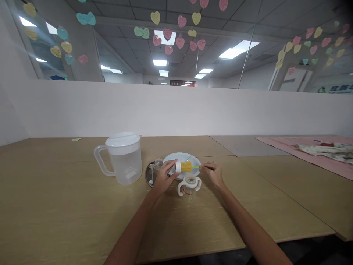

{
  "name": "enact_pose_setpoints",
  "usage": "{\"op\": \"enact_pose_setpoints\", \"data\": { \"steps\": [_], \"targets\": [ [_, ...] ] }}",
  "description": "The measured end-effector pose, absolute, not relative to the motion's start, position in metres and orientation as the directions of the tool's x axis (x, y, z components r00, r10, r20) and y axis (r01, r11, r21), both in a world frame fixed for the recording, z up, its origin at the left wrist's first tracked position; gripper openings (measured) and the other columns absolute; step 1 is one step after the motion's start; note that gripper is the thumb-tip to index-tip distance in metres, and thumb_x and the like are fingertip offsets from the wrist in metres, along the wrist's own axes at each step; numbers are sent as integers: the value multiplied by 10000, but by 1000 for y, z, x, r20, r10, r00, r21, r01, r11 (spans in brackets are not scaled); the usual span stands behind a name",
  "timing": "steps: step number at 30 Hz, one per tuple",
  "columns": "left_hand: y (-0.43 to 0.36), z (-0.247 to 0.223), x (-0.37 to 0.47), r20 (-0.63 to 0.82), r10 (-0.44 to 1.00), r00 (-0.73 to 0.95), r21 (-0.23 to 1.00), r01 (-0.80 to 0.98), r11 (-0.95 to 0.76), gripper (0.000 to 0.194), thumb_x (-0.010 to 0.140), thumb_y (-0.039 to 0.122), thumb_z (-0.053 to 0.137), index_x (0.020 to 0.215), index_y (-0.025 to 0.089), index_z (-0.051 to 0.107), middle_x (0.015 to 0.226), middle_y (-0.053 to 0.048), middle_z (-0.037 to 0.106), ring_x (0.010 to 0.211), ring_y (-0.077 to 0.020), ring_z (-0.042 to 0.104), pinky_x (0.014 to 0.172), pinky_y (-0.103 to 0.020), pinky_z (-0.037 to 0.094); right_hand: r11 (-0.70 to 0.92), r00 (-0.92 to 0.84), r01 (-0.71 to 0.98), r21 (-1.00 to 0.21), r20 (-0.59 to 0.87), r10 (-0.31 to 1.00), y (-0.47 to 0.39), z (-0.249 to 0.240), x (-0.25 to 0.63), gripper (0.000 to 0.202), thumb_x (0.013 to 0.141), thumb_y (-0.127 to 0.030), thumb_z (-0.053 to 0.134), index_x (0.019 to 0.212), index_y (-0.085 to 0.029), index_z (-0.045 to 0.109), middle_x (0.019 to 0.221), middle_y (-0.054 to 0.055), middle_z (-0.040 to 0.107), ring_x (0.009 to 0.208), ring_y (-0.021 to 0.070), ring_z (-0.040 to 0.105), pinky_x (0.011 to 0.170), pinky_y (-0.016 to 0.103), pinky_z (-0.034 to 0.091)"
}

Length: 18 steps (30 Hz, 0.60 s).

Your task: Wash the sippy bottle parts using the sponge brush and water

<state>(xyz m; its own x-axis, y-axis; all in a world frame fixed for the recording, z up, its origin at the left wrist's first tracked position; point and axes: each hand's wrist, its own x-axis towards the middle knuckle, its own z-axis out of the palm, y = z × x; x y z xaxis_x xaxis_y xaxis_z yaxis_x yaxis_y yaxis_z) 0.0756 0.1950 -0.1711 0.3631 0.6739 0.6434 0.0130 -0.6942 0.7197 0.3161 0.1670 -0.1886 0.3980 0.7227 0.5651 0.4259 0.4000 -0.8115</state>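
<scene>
My left hand (164, 177) is closed around a white bottle collar (178, 166). Against that collar sits the yellow sponge head of a bottle brush (186, 167); I cannot tell how far it reaches inside. My right hand (214, 173) grips the brush by its green handle, at the right of the white bowl (169, 157). Both the collar and the sponge are over this bowl. Just in front stands a clear baby bottle (189, 192), upright and uncapped, with two white side handles.
Left of the bowl, a dark round dish (148, 176) carries a straw piece (151, 175) and a small clear cap (158, 163). A lidded pitcher (127, 163) of water stands farther left. A pink cloth (309, 154) covers the far right, below a white wall (176, 110).
</scene>
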Motion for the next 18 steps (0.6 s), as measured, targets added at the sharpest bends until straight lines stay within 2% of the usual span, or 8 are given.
{"op": "enact_pose_setpoints", "data": {
  "steps": [7, 11, 18],
  "targets": [
    [195, -172, 76, 615, 703, 356, 745, 28, -666, 467, 773, 334, 605, 1226, 263, 519, 1275, -64, 508, 1146, -198, 523, 991, -352, 429, 401, 438, 286, -870, 492, 752, 171, -191, 320, 142, 597, -315, 652, 583, -181, 697, 646, 58, 668, 678, 203, 588, 656, 324, 443],
    [196, -173, 75, 611, 711, 348, 749, 36, -661, 470, 777, 344, 599, 1230, 250, 513, 1298, -70, 493, 1166, -196, 510, 1007, -352, 412, 375, 489, 313, -873, 486, 724, 174, -193, 323, 153, 592, -324, 655, 609, -181, 706, 660, 56, 673, 680, 200, 588, 658, 319, 442],
    [200, -173, 73, 584, 756, 297, 795, -21, -606, 500, 750, 341, 627, 1228, 239, 520, 1291, -74, 500, 1153, -205, 520, 1007, -355, 412, 374, 443, 344, -861, 500, 744, 173, -193, 323, 145, 598, -316, 649, 592, -182, 702, 638, 58, 668, 681, 202, 582, 657, 317, 431]
  ]
}}
